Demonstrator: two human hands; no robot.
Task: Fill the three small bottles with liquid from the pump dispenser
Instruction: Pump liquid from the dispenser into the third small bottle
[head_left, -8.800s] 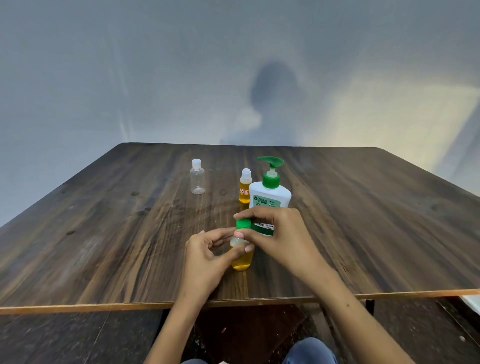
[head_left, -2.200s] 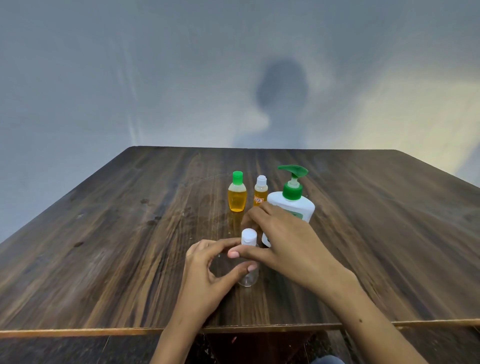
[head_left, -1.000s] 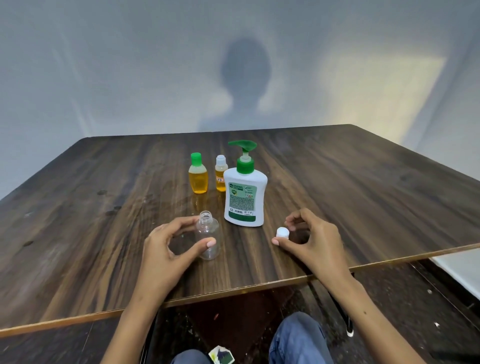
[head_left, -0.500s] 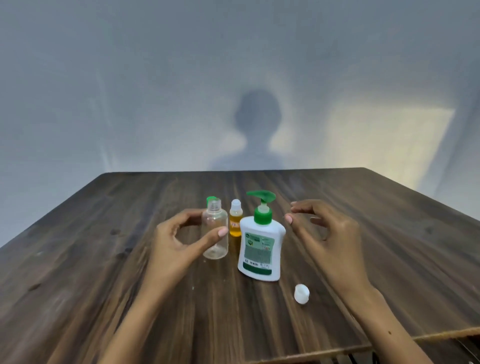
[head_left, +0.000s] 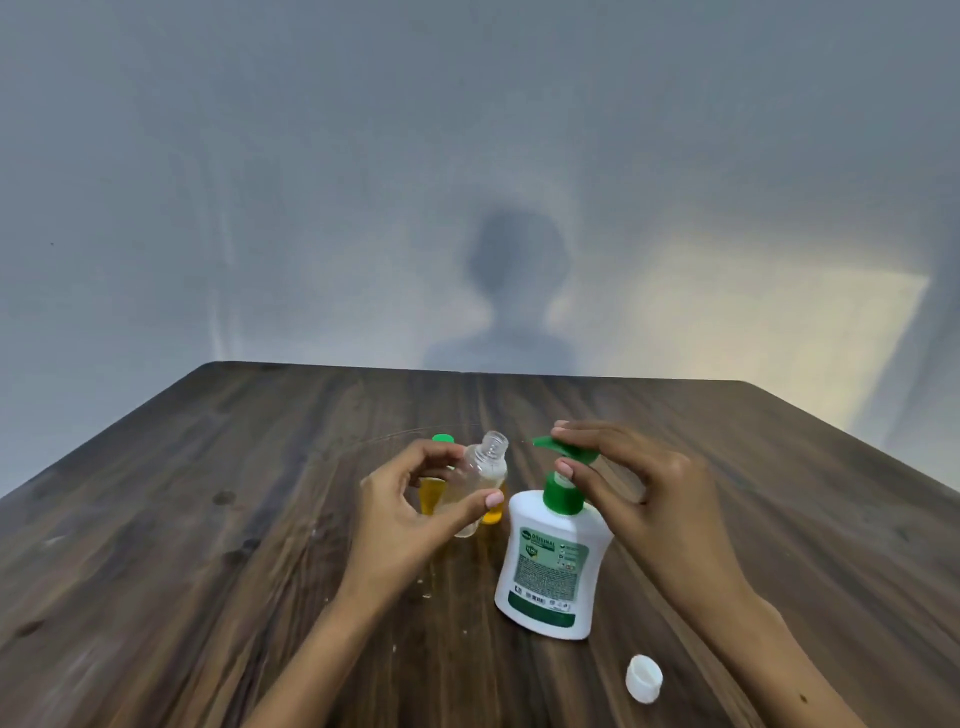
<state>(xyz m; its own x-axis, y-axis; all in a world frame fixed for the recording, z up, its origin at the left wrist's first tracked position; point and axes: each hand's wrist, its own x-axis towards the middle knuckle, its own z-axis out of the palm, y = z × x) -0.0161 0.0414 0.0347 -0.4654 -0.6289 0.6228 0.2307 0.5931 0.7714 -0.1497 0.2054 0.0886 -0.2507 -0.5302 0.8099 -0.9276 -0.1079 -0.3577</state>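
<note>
My left hand (head_left: 400, 514) grips a clear, uncapped small bottle (head_left: 475, 483), lifted and tilted so its open mouth points at the nozzle of the pump dispenser (head_left: 550, 571). The dispenser is white with a green label and stands on the table. My right hand (head_left: 649, 499) holds its green pump head (head_left: 566, 449), fingers on top and thumb underneath at the collar. Behind my left hand stand two small bottles of yellow liquid: a green-capped one (head_left: 431, 496) and another (head_left: 493, 514) mostly hidden by the clear bottle.
The clear bottle's white cap (head_left: 643, 677) lies on the dark wooden table (head_left: 208, 519) to the near right of the dispenser. A few small drops mark the wood near my left wrist. A grey wall rises behind the table's far edge.
My right hand has come down onto the pump head. My left hand has tilted the clear bottle's mouth toward the nozzle. The cap stays where it lay.
</note>
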